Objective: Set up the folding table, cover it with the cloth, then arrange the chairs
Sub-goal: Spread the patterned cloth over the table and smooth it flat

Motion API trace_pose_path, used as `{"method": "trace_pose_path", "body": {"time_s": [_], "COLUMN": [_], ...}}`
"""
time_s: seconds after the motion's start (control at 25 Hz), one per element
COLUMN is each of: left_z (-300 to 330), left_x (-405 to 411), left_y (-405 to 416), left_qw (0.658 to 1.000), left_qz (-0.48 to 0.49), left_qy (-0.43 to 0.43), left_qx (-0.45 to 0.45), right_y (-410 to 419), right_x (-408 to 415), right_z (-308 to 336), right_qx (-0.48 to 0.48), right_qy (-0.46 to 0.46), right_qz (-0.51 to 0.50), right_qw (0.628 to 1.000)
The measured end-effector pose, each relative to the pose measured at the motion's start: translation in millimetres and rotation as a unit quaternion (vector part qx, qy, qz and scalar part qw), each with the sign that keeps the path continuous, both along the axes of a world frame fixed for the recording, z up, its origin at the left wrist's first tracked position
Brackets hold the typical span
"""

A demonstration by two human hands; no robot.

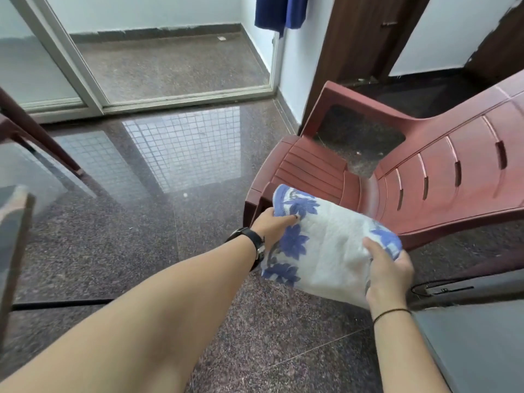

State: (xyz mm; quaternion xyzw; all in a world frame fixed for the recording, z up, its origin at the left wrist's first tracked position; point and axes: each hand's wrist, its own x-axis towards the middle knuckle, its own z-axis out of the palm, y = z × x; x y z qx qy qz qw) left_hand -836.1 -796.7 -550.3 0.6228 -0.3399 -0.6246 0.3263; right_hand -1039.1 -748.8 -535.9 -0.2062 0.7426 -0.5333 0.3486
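Note:
A folded white cloth (331, 245) with blue flower prints is held between both hands, just in front of a maroon plastic chair (442, 171) at the right. My left hand (272, 225), with a black watch on its wrist, grips the cloth's left edge. My right hand (388, 273) grips its right end, fingers curled over the top. The chair's seat faces left and its front edge lies partly behind the cloth. A grey flat surface (476, 344), maybe the table, fills the lower right corner; I cannot tell what it is.
Part of a second maroon chair (31, 129) shows at the left edge. A glass sliding door (158, 52) stands ahead. A dark wooden door (357, 38) is behind the chair, and a blue garment (280, 12) hangs above. A black cable (62, 303) runs across the polished granite floor.

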Motion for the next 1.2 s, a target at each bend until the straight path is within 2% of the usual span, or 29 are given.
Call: {"method": "trace_pose_path", "body": {"time_s": [0.12,0.24,0.36,0.48,0.56,0.6,0.64,0.68,0.72,0.76,0.8,0.84,0.88,0.96,1.0,1.04,1.12,1.16,1.2], "left_z": [63.8,132.6,203.3,244.1,239.6,225.3,206.3,184.1,163.1,145.7,136.1,131.2,127.8,126.0,125.3,125.5,131.9,136.2,143.2], "left_x": [17.5,76.1,186.4,304.2,386.7,426.9,458.4,485.0,504.3,512.0,515.0,516.2,514.3,507.7,504.9,502.5,496.1,493.4,490.1], "left_y": [26.2,69.2,167.3,287.9,382.0,428.0,472.5,518.6,564.0,597.7,623.3,639.7,651.6,667.0,671.9,675.7,681.2,682.9,684.4], "left_qw": [0.996,0.98,0.948,0.907,0.904,0.912,0.925,0.925,0.907,0.891,0.885,0.887,0.889,0.89,0.889,0.892,0.909,0.913,0.914], "left_qz": [0.044,0.109,0.183,0.259,0.282,0.274,0.242,0.188,0.129,0.09,0.085,0.11,0.139,0.201,0.237,0.278,0.347,0.367,0.376], "left_qy": [0.005,-0.005,-0.021,-0.039,-0.11,-0.179,-0.256,-0.331,-0.381,-0.402,-0.403,-0.395,-0.39,-0.376,-0.357,-0.315,-0.153,-0.067,-0.008], "left_qx": [-0.079,-0.164,-0.26,-0.329,-0.3,-0.248,-0.142,0.001,0.127,0.192,0.216,0.212,0.195,0.164,0.161,0.165,0.171,0.164,0.153], "right_y": [14.4,47.8,118.5,196.1,258.7,287.4,314.0,342.6,371.0,393.2,414.4,431.7,447.5,477.6,491.3,505.0,526.8,532.5,535.6], "right_x": [33.0,94.0,201.1,306.5,382.2,414.5,438.7,461.7,480.7,490.1,498.5,507.1,516.2,534.9,545.1,554.8,564.0,565.1,564.5], "right_z": [82.5,163.1,228.2,250.5,226.9,205.8,179.7,154.4,130.8,113.6,106.3,107.8,110.1,112.9,117.2,120.0,118.8,116.0,113.5], "right_qx": [-0.09,-0.177,-0.246,-0.297,-0.249,-0.193,-0.105,0.009,0.117,0.173,0.169,0.12,0.05,-0.1,-0.127,-0.113,-0.066,-0.07,-0.069], "right_qy": [0.067,0.084,0.055,0.015,-0.024,-0.022,0.014,0.083,0.179,0.287,0.373,0.425,0.46,0.477,0.439,0.403,0.43,0.471,0.495], "right_qz": [0.016,0.068,0.171,0.291,0.375,0.421,0.469,0.523,0.567,0.576,0.565,0.546,0.54,0.602,0.674,0.743,0.8,0.791,0.78], "right_qw": [0.994,0.978,0.952,0.91,0.893,0.886,0.877,0.849,0.796,0.746,0.716,0.712,0.703,0.633,0.58,0.522,0.413,0.385,0.378]}}
